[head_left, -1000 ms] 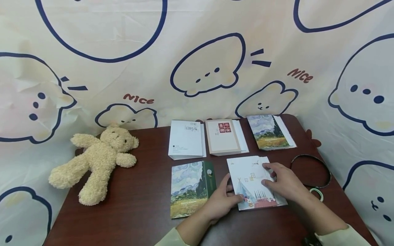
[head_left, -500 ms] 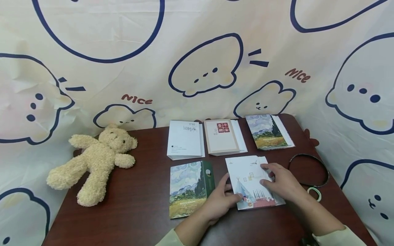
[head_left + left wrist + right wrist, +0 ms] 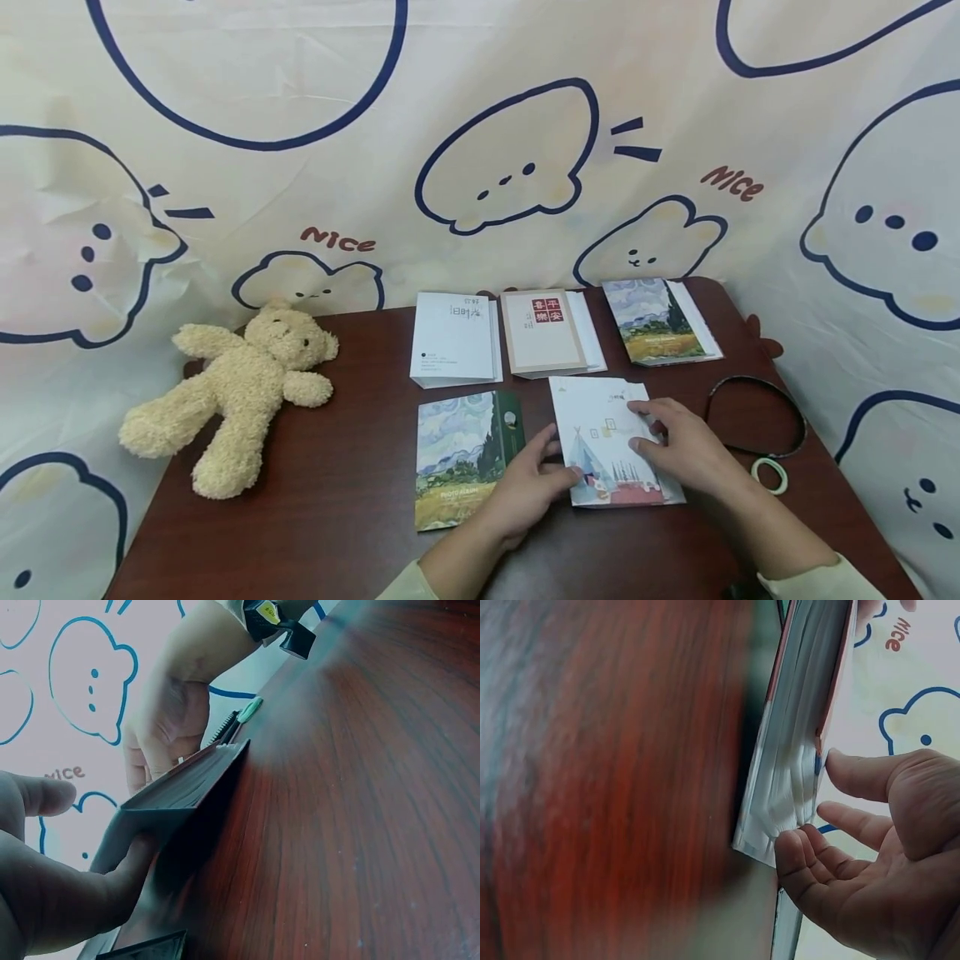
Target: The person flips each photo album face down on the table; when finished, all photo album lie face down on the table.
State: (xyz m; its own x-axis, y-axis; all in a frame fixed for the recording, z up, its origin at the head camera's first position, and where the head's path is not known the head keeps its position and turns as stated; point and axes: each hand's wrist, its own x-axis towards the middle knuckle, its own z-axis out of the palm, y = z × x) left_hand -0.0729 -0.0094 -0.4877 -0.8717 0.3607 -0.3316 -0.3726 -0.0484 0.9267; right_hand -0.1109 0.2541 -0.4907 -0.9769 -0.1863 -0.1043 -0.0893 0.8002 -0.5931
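Note:
A white photo album [image 3: 603, 446] with a tent drawing lies on the table's front right part, its page edges [image 3: 787, 750] fanned a little. My left hand [image 3: 531, 483] is at its left side. In the left wrist view a finger [image 3: 135, 870] touches the spine while the thumb [image 3: 52, 796] stays apart from the cover. My right hand [image 3: 690, 446] holds the right side, thumb [image 3: 847, 771] at the cover and fingers bent against the page edges. Close by my left hand lies a landscape-painting photo album [image 3: 457, 458] with a green spine.
A white album [image 3: 453, 342], a beige album [image 3: 543, 333] and another painting album [image 3: 651, 321] line the back of the table. A plush bear [image 3: 251, 392] lies at left. A black ring-shaped band [image 3: 798, 442] and a small green-white ring [image 3: 783, 479] lie at right.
The tent-drawing album has shifted slightly left, turning a little, and both hands have moved left with it. The other albums and the bear stay where they were.

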